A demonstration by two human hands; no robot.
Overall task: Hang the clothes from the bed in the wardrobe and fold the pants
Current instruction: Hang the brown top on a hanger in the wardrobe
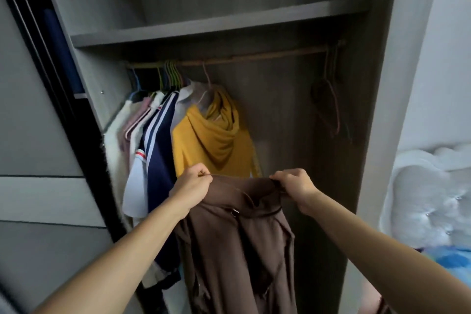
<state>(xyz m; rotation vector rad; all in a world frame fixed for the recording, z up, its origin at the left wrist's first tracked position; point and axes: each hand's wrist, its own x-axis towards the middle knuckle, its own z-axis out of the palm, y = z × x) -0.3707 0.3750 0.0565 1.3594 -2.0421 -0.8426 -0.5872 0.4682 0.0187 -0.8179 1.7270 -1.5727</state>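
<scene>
A brown garment (pixel 237 245) hangs in front of the open wardrobe, held up by its top edge. My left hand (pixel 192 183) pinches the left end of that edge and my right hand (pixel 295 185) grips the right end. A thin hanger wire (pixel 229 186) shows inside the neck. Above runs the wooden rail (pixel 267 56). On it hang a yellow hooded top (pixel 214 140), a navy striped jacket (pixel 159 150) and several pale clothes.
Empty hangers (pixel 330 107) dangle at the rail's right end. A shelf (pixel 204 27) spans the wardrobe above the rail. The sliding door frame (pixel 51 84) stands at left. A white padded headboard (pixel 428 199) and blue bedding (pixel 451 262) lie at right.
</scene>
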